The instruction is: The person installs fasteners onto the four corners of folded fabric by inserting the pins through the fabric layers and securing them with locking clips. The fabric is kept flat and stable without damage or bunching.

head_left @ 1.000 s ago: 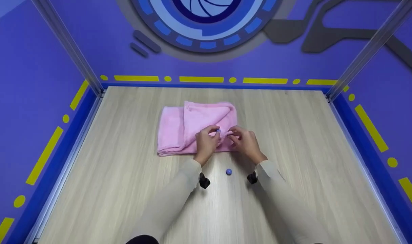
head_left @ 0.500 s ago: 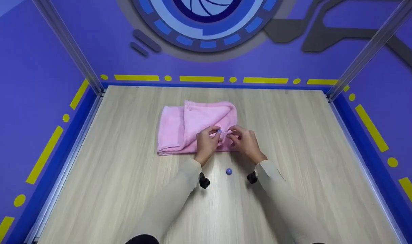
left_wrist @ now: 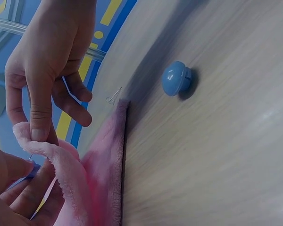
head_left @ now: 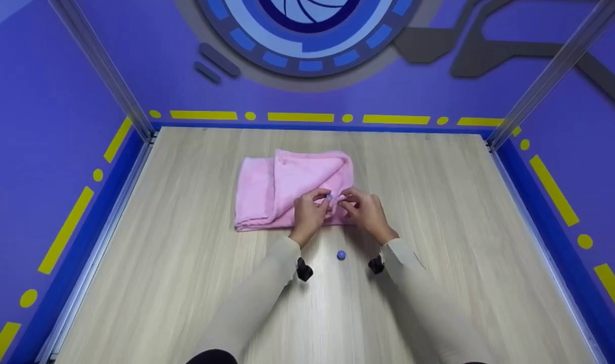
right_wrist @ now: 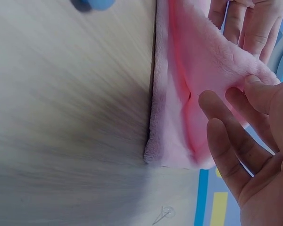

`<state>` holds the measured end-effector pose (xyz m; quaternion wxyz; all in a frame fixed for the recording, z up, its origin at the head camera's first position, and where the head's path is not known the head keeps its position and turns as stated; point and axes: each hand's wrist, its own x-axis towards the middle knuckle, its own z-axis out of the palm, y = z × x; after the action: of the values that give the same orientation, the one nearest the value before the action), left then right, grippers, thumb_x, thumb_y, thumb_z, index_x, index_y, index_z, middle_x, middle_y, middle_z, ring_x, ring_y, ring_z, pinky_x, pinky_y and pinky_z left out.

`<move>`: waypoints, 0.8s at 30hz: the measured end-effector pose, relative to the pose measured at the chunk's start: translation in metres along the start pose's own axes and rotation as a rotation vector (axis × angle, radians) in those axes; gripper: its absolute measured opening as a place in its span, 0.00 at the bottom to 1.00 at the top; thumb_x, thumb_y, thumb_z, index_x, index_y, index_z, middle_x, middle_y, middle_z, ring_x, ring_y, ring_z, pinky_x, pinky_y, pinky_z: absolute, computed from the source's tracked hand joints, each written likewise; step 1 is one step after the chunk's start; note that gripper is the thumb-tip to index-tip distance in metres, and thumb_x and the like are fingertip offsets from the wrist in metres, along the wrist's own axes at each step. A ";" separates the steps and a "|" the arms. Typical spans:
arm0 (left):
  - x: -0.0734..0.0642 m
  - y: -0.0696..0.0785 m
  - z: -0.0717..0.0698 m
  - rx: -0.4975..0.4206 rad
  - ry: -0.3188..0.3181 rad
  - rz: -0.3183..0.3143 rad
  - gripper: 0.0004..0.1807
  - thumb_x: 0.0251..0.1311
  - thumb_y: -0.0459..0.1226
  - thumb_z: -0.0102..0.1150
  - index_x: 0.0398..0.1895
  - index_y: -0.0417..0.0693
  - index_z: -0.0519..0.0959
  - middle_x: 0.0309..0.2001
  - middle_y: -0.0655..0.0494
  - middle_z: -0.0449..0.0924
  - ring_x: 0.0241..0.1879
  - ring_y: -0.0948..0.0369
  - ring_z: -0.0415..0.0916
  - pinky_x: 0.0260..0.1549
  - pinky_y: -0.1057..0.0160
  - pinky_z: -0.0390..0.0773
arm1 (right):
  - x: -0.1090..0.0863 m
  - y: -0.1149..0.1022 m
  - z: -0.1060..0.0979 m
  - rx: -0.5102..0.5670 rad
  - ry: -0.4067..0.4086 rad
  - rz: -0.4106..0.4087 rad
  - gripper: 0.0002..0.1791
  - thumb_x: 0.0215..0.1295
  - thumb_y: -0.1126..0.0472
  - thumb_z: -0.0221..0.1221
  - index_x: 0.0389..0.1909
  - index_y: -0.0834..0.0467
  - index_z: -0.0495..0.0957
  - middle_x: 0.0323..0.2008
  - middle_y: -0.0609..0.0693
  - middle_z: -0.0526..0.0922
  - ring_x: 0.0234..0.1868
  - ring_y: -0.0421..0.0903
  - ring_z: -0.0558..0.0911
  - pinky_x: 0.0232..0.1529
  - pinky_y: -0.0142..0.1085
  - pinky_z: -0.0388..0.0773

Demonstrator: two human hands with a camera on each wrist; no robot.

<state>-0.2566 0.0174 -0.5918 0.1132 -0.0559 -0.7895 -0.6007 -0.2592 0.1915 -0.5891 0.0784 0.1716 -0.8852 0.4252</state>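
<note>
A folded pink fleece blanket (head_left: 302, 174) lies on the table. My left hand (head_left: 309, 210) pinches a small blue-purple piece (left_wrist: 34, 169) from which a thin needle-like pin seems to stick out beside the cloth. My right hand (head_left: 365, 210) pinches the blanket's raised edge between thumb and index finger; its other fingers (right_wrist: 228, 155) are loosely bent. The raised edge lies between the two hands. Where the pin's tip is, I cannot tell. On the table in front of the blanket is a blue mushroom-shaped cap (left_wrist: 176, 78), apart from both hands.
A thin pin with a clear round part (right_wrist: 166, 213) lies on the tabletop beyond the blanket's right end. Blue-purple walls (head_left: 307, 101) with yellow marks and metal posts (head_left: 545, 76) close in the wooden table (head_left: 186, 283) on the left, back and right.
My left hand has shifted very slightly right with the blue-purple piece, towards the cloth edge. My right hand keeps its pinch, and the cap on the table stays put.
</note>
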 end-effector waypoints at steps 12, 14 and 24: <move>0.000 0.001 -0.005 0.063 -0.082 0.084 0.12 0.62 0.22 0.62 0.47 0.35 0.87 0.43 0.46 0.89 0.37 0.55 0.88 0.35 0.66 0.86 | -0.001 0.000 -0.002 -0.012 -0.002 -0.010 0.05 0.68 0.62 0.67 0.43 0.54 0.84 0.35 0.52 0.91 0.26 0.51 0.89 0.25 0.39 0.85; 0.001 0.001 -0.006 0.101 -0.081 0.114 0.13 0.62 0.22 0.60 0.47 0.36 0.87 0.43 0.47 0.89 0.39 0.56 0.87 0.39 0.65 0.85 | -0.001 0.000 -0.002 -0.013 0.001 -0.016 0.05 0.68 0.62 0.67 0.43 0.54 0.84 0.36 0.53 0.91 0.27 0.51 0.89 0.25 0.39 0.85; 0.003 -0.001 -0.008 0.156 -0.052 0.234 0.12 0.58 0.21 0.65 0.43 0.36 0.88 0.42 0.46 0.88 0.43 0.54 0.86 0.47 0.60 0.84 | 0.001 -0.002 -0.003 -0.026 0.009 -0.050 0.10 0.67 0.62 0.67 0.48 0.58 0.84 0.38 0.54 0.91 0.24 0.46 0.88 0.27 0.40 0.86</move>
<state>-0.2593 0.0091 -0.5900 0.1661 -0.1541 -0.8244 -0.5186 -0.2594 0.1919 -0.5856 0.0951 0.1908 -0.8858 0.4122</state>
